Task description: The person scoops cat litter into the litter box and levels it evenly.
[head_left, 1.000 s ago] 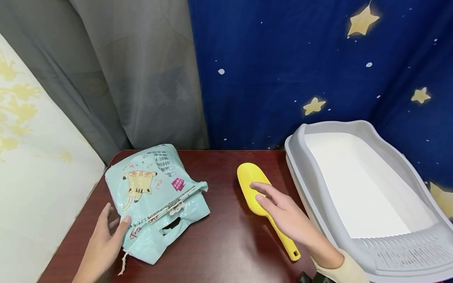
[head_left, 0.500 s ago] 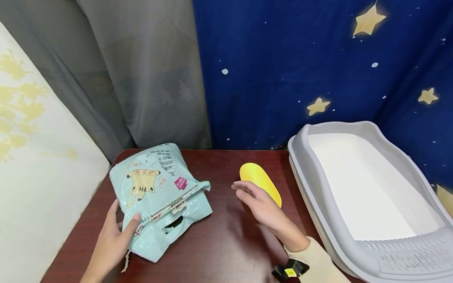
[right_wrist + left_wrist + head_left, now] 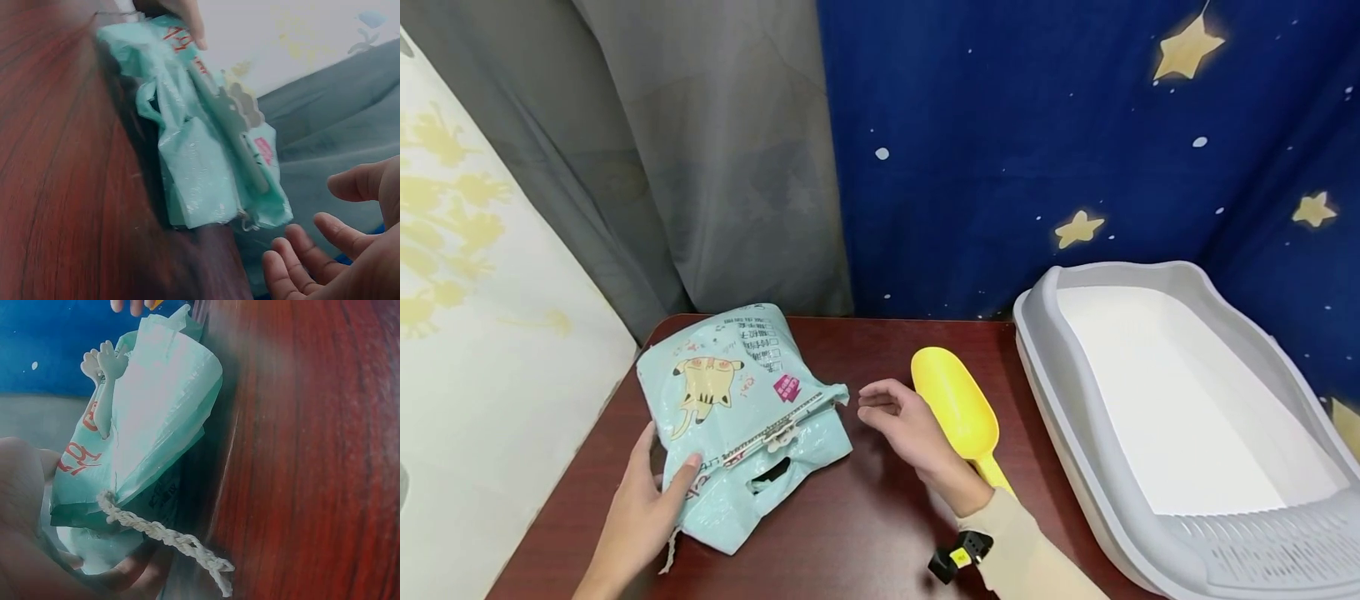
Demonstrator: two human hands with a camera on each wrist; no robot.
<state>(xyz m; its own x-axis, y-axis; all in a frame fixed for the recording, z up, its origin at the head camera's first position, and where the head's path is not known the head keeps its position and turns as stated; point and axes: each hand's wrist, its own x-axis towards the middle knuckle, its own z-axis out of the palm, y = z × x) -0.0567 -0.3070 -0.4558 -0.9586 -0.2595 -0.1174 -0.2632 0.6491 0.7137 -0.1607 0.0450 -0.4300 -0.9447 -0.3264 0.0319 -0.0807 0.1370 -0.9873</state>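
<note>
Table (image 3: 835, 542), bag (image 3: 741, 417) in left fingers (image 3: 642, 450)

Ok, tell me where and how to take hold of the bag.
The bag is probably best taken by its fold's right end, from the right: that end juts toward the free right hand, while the left hand grips the left edge.

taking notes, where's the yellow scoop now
In the head view, the yellow scoop lies right of centre on the table, between the bag and grey tray.
</note>
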